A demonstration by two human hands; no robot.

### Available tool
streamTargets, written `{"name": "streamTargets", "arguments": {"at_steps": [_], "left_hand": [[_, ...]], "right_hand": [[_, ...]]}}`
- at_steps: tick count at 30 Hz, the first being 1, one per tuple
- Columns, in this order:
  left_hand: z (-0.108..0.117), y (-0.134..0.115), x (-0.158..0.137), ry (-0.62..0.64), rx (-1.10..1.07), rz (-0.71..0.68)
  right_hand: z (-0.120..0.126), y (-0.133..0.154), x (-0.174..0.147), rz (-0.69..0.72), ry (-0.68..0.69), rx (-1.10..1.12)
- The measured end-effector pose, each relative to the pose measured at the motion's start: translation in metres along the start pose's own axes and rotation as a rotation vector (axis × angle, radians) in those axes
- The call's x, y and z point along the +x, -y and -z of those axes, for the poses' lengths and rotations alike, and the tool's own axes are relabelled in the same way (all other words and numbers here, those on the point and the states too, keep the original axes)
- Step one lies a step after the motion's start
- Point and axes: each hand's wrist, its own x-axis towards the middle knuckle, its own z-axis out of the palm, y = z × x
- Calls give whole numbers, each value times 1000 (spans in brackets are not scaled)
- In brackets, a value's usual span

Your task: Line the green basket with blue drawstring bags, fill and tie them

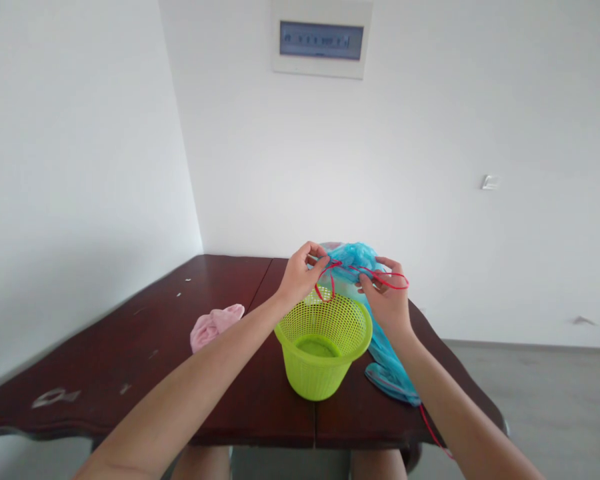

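Both my hands are raised above the far rim of a lime-green plastic basket (317, 383), pinching a bunched, see-through blue bag (357, 255) with a red drawstring (396, 280). My left hand (304, 270) is closed on the gathered left side, where a loop of the string hangs down. On the right, my right hand (387, 297) grips the bag between thumb and fingers, with another string loop sticking out past it. More blue mesh-like material (393, 380) lies on the table right of the basket, partly behind my right forearm. Inside the basket only its bottom shows.
A crumpled pink cloth (215, 325) lies left of the basket, partly behind my left forearm. The dark red-brown table (145, 360) has a seam and worn spots, and it meets the white wall (430, 133). A breaker panel (321, 40) and a switch (490, 182) are on the wall.
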Motion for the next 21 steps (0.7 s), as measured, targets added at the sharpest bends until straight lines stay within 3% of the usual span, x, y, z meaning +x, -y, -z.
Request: {"name": "streamTargets", "arguments": {"at_steps": [4,7,10,13,17,21], "left_hand": [[3,-9,-1,241,158,-64],[2,-17,-1,360,225,-160],[-3,-22,2,332,216,-190],[-8,-21,9,247,183,-126],[-5,-15,17,75,86,-50],[-2,-11,20,108,-131,86]], "right_hand": [[-1,11,3,46,-46,-10],[-6,18,4,41,50,30],[-13,20,4,27,212,76],[-16,15,4,24,297,63],[-11,7,8,8,287,34],[-1,8,11,24,242,-58]]}}
